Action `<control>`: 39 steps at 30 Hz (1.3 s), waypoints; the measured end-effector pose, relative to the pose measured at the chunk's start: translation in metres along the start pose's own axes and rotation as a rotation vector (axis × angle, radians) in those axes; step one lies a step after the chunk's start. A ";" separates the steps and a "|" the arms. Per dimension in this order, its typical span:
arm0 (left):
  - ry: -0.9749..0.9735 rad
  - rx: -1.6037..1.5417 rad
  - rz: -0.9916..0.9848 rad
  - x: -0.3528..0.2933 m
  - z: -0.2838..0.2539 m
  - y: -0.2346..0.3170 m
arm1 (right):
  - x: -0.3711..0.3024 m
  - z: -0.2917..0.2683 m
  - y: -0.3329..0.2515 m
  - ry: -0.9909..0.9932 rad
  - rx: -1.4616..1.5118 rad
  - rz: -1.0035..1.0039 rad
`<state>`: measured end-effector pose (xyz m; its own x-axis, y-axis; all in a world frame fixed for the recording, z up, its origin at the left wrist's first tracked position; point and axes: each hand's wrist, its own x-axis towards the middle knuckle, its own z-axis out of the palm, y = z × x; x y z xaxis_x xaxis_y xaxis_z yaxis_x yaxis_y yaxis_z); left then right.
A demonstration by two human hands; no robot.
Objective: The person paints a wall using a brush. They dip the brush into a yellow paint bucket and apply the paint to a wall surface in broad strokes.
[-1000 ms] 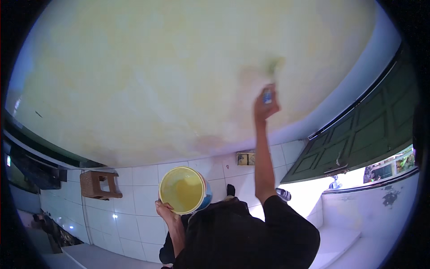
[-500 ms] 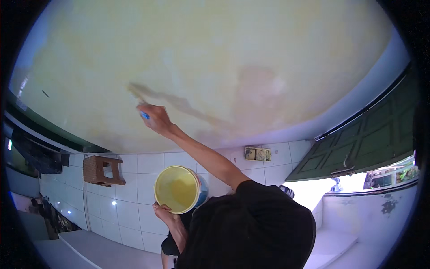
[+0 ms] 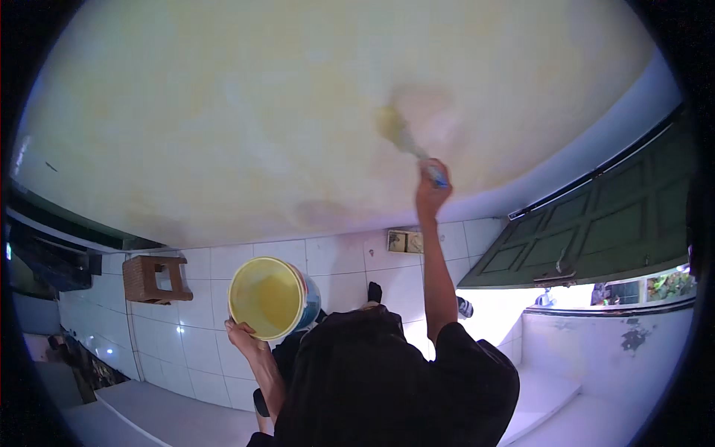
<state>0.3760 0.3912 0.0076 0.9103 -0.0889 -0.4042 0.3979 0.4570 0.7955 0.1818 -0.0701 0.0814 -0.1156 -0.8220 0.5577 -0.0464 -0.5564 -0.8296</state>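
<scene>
Gripped by its blue-ended handle, a paintbrush (image 3: 402, 138) is in my right hand (image 3: 433, 190), its blurred yellowish bristles at the wall. The wall (image 3: 261, 134) carries patchy pale yellow over white. With fingers closed on the lower left of its rim, my left hand (image 3: 246, 337) holds a round bucket (image 3: 309, 298) tilted so its mouth faces up. Yellow paint (image 3: 277, 296) coats the bucket's inside and lies at the bottom.
A brown stool (image 3: 153, 280) stands at left on the white tiled floor (image 3: 201, 313). Against the wall's foot lies a small yellowish box (image 3: 404, 241). A green panelled door (image 3: 581, 223) stands ajar at right, with bright light beside it. A low ledge (image 3: 179, 410) runs behind at left.
My right hand has swept the paintbrush across the wall from left to right. The bucket in my left hand has shifted slightly left in view, and my foot now shows.
</scene>
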 end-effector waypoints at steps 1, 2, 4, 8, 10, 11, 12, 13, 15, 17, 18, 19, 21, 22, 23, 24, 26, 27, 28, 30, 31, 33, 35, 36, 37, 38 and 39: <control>-0.049 0.001 0.015 0.005 -0.010 -0.012 | 0.014 -0.022 0.005 0.072 0.021 -0.024; -0.040 0.005 0.015 -0.005 0.001 -0.013 | 0.026 -0.044 0.015 0.130 0.066 0.001; 0.021 -0.076 -0.020 -0.031 0.046 -0.009 | 0.046 -0.080 0.037 0.325 -0.022 0.020; -0.054 -0.022 -0.090 -0.054 0.097 -0.025 | 0.073 -0.171 0.138 0.713 -0.365 0.019; 0.008 -0.032 -0.144 -0.084 0.138 -0.022 | 0.090 -0.179 0.158 0.903 -0.578 0.090; 0.059 -0.020 -0.179 -0.098 0.154 -0.017 | 0.093 -0.178 0.162 0.890 -0.524 0.050; 0.062 -0.003 -0.167 -0.097 0.150 -0.020 | 0.088 -0.176 0.165 0.874 -0.473 0.022; 0.017 0.012 -0.154 -0.092 0.139 -0.030 | 0.086 -0.164 0.161 0.762 -0.396 0.045; -0.026 0.038 -0.139 -0.081 0.116 -0.043 | 0.063 -0.119 0.142 0.537 -0.349 0.192; -0.104 0.019 -0.204 -0.078 0.119 -0.056 | -0.007 -0.074 0.172 0.418 -0.404 0.175; -0.145 0.029 -0.224 -0.084 0.142 -0.062 | -0.034 -0.059 0.189 0.380 -0.438 0.162; -0.039 0.017 -0.142 -0.093 0.131 -0.057 | -0.064 -0.020 0.105 0.142 -0.392 0.070; -0.015 0.028 -0.092 -0.100 0.138 -0.063 | -0.114 -0.013 0.105 -0.192 -0.052 0.191; -0.027 0.059 -0.070 -0.094 0.127 -0.067 | -0.113 -0.013 0.085 -0.234 -0.023 0.125; -0.038 0.090 -0.047 -0.088 0.113 -0.068 | -0.117 -0.015 0.082 -0.239 -0.017 0.142; -0.023 0.093 -0.039 -0.091 0.112 -0.065 | -0.115 -0.020 0.082 -0.382 -0.029 0.236; 0.029 0.015 0.038 -0.107 0.117 -0.061 | -0.116 -0.029 0.094 -0.561 0.010 0.424; 0.062 0.005 0.048 -0.114 0.124 -0.057 | -0.112 -0.038 0.089 -0.498 -0.030 0.357; 0.054 0.070 0.006 -0.124 0.128 -0.050 | -0.111 -0.047 0.083 -0.454 -0.058 0.291; -0.072 0.123 -0.020 -0.117 0.126 -0.054 | -0.128 -0.074 0.150 -0.229 0.240 0.831; -0.095 0.082 0.028 -0.116 0.119 -0.060 | -0.133 -0.086 0.153 -0.185 0.288 0.996; -0.131 -0.012 0.138 -0.132 0.138 -0.064 | -0.152 -0.093 0.148 -0.168 0.316 1.187; -0.053 -0.021 0.172 -0.151 0.156 -0.059 | -0.170 -0.099 0.139 -0.097 0.197 1.333; -0.030 -0.023 0.178 -0.156 0.164 -0.060 | -0.183 -0.103 0.141 -0.162 0.110 1.352; -0.012 -0.029 0.187 -0.160 0.167 -0.062 | -0.189 -0.099 0.130 -0.185 0.107 1.354; -0.061 -0.004 0.215 -0.164 0.168 -0.065 | -0.198 -0.093 0.118 -0.153 0.097 1.481; -0.123 0.020 0.239 -0.162 0.173 -0.061 | -0.202 -0.083 0.106 -0.107 0.090 1.602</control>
<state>0.2239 0.2245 0.1022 0.9852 -0.0885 -0.1467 0.1711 0.4602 0.8712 0.1178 0.0472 -0.1217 0.0811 -0.5385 -0.8387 0.1044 0.8415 -0.5301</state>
